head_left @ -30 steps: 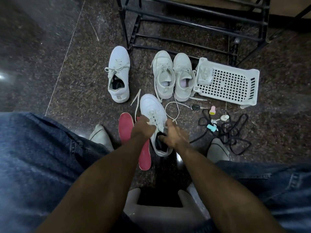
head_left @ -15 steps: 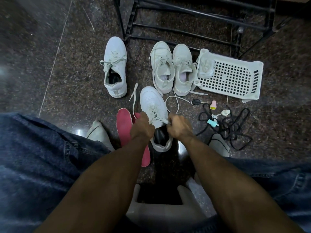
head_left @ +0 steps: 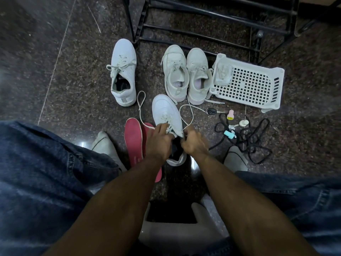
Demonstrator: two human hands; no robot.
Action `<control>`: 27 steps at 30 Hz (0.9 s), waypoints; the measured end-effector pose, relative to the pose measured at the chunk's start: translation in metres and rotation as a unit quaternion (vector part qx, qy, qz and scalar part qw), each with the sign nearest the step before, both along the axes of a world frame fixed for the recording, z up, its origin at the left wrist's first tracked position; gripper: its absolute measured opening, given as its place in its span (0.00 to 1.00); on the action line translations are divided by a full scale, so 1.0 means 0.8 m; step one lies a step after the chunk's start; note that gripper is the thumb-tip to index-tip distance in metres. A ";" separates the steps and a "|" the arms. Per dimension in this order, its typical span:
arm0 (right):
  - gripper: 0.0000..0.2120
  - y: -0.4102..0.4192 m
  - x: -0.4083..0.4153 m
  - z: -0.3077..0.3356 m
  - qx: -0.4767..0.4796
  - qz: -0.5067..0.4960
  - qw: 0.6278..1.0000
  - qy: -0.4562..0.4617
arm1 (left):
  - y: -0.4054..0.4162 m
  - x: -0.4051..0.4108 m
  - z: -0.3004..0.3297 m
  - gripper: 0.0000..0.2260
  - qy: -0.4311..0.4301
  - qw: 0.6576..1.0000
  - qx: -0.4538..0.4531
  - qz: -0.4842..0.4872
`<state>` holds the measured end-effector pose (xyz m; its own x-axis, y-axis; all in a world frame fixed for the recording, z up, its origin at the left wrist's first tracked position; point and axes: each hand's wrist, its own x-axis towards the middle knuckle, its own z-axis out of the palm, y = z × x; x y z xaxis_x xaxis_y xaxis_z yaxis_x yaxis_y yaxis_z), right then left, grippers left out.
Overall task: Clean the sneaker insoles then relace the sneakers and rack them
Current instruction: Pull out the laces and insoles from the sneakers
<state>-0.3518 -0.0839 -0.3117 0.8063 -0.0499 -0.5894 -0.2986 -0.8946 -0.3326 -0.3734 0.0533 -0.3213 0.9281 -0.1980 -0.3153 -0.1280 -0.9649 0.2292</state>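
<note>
On the dark speckled stone floor (head_left: 55,74), between the person's denim-clad knees, stands a white leather low-top sneaker (head_left: 166,112) with a perforated toe, its toe pointing away from the person and its dark opening toward them. The left hand (head_left: 158,140) is curled at the sneaker's left side near the eyelets, fingertips pinched on the white shoelace (head_left: 141,106), which loops out to the left of the shoe. The right hand (head_left: 194,143) is curled at the right side, fingers closed on the lace's other run, which loops out to the right; motion blur hides the exact fingertip contact. Just left of this sneaker, partly under the left forearm, lie two red foam insoles (head_left: 133,143) side by side, touching; faint pale marks near one heel are too small to read. Farther off, a single pale laced canvas sneaker (head_left: 123,72) stands alone at the left, and a pair of cream laced sneakers (head_left: 186,74) stands side by side, touching, beside a white perforated plastic basket (head_left: 247,84) lying on the floor. Behind them rises a black metal shoe rack (head_left: 203,13). Right of the held sneaker lie a black key fob (head_left: 211,112), small pastel trinkets (head_left: 230,115) and a tangled black lace or cord (head_left: 252,137). No brand or writing can be read anywhere.
</note>
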 end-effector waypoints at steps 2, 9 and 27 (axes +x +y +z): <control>0.13 -0.004 0.002 -0.003 0.026 -0.001 0.999 0.031 | -0.006 0.003 -0.007 0.16 0.010 1.000 0.023 0.011; 0.09 -0.012 0.016 -0.015 0.060 0.024 0.996 0.059 | -0.012 0.014 -0.029 0.18 -0.004 0.996 0.081 0.046; 0.10 -0.006 0.006 -0.017 0.040 0.006 0.999 0.031 | 0.025 0.013 -0.039 0.15 -0.083 0.989 -0.097 -0.072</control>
<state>-0.3468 -0.0890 -0.3252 0.7689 0.0091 -0.6393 -0.3103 -0.8690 -0.3855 -0.3631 0.0730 -0.3528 0.9215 -0.3741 -0.1041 -0.3126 -0.8737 0.3727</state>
